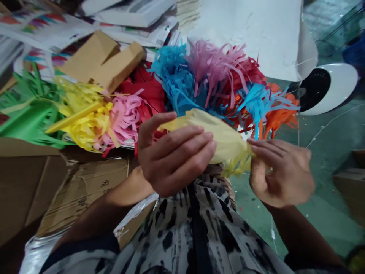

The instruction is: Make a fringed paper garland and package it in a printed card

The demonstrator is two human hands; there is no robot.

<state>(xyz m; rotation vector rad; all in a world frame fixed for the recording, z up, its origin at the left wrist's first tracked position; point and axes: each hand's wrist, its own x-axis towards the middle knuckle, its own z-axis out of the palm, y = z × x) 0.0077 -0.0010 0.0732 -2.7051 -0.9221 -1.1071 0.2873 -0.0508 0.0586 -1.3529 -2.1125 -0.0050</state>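
Yellow paper [216, 139] between left hand [173, 158] and right hand [281, 171]

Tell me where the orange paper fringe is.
In the head view, the orange paper fringe sits right of the blue fringe, above the right hand.

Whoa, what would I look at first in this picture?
The fringed paper bunches in blue, pink, red and orange burst across the top middle, with yellow, pink and green fringes to their left. Just below, the left hand and right hand grip a piece of yellow paper.

paper bundle [216, 139] between hands [175, 158] [281, 173], fringed paper [205, 80] behind, cardboard [31, 190] left, fan [327, 89] right
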